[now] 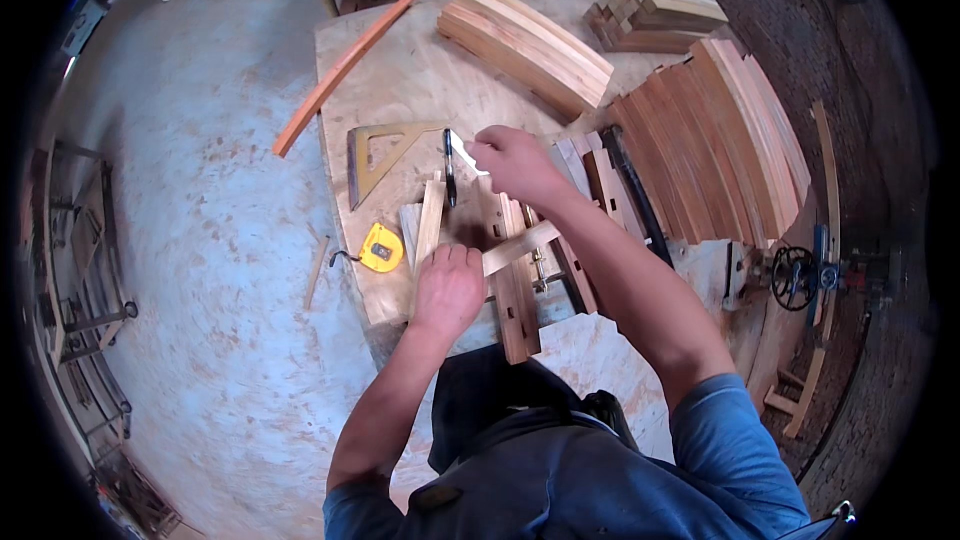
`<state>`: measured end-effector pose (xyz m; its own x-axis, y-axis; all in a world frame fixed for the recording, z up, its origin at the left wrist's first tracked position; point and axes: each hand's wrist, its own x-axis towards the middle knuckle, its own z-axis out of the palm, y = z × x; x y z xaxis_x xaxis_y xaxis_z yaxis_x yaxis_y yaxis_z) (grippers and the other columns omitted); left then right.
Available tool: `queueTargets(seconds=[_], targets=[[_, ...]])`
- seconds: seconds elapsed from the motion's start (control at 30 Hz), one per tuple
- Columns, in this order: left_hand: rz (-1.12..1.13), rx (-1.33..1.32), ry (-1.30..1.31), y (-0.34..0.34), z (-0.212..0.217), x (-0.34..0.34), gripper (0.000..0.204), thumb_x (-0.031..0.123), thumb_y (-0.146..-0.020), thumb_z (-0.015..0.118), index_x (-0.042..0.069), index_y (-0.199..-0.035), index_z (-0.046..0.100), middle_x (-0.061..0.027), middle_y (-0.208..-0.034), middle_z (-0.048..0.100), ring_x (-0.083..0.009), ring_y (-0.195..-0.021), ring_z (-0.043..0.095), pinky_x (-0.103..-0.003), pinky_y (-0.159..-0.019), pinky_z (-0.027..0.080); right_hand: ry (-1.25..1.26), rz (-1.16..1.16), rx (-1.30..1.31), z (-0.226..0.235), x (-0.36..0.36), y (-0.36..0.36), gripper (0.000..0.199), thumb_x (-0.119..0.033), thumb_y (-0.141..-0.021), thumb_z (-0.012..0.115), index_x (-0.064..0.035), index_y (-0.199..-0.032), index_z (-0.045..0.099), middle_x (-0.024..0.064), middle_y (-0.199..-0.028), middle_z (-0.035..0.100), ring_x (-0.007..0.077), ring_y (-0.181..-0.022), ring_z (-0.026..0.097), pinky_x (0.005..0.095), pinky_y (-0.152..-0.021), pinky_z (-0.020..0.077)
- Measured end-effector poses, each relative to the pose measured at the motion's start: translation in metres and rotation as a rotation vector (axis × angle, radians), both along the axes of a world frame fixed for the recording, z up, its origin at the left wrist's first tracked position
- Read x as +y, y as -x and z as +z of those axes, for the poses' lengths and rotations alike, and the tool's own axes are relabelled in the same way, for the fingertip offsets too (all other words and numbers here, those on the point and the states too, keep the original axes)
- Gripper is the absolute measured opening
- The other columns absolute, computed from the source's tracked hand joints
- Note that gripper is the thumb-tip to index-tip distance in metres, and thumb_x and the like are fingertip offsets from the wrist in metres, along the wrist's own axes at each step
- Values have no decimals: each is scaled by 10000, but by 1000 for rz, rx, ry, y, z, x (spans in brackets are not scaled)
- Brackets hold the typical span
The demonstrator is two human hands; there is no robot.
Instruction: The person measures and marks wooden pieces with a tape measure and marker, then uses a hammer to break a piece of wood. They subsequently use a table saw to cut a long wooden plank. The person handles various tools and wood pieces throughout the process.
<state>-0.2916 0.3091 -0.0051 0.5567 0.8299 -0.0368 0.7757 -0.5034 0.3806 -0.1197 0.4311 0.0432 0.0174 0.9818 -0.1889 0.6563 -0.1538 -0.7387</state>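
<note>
we pin a wood slat w/ left hand, fingers curled shut; right hand pinches what's prob a small white piece, far side, ready to mark.

Bare board lies open up top; the metal triangle, tape measure and wood stacks crowd the rest.
</note>
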Motion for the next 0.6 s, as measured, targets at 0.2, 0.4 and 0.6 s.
queueTargets(seconds=[0.2,0.4,0.6], targets=[[337,-220,162,50,67,-65,262,206,-855,666,13,-1020,602,-114,-855,620,-282,-795,630,-424,-694,513,85,-248,629,111,-112,-42,311,-285,-941,614,19,-980,663,19,-720,607,84,-581,543,237,-517,427],[995,-745,473,137,71,-156,283,257,-978,585,0,-1094,607,-3,-722,554,-93,-626,544,-255,-547,456,228,-350,601,35,-253,-87,253,-250,-977,570,-31,-862,625,33,-679,588,88,-536,526,242,-463,395],[1313,-1090,513,228,65,-187,391,407,-1014,443,59,-910,587,-36,-722,573,-116,-554,534,-262,-476,434,388,-357,789,27,-331,-23,195,-218,-977,570,-30,-991,619,64,-724,644,108,-539,554,236,-464,417]])
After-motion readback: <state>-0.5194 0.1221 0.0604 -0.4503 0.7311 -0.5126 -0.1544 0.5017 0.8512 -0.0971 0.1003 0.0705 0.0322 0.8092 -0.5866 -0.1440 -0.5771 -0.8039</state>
